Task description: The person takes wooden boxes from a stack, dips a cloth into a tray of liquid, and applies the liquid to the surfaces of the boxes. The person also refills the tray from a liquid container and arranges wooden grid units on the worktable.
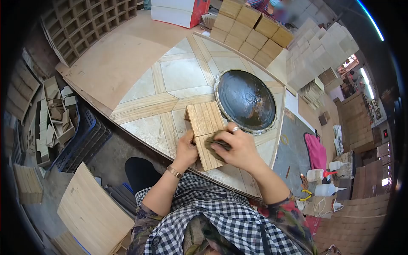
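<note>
A light wooden box-like piece (205, 117), with a dark seam across its top, lies on the tiled-pattern tabletop close to my body. My left hand (186, 151) grips its left side near the seam, thumb toward the upper edge. My right hand (240, 148) presses a dark, crumpled rag (217, 142) onto the top face, just below the seam. The fingers are curled over the rag, hiding part of it. Just beyond my right hand sits a round black tray (246, 100) with a pale, crusted rim and a glossy, stained surface.
Stacked wooden boxes (250, 29) stand at the back, beside pale stacked blocks (316, 51). A compartmented rack (87, 29) is at the far left. A blue crate (87, 140) with offcuts stands left. Glue bottles (325, 190) and a pink cloth (313, 151) lie right.
</note>
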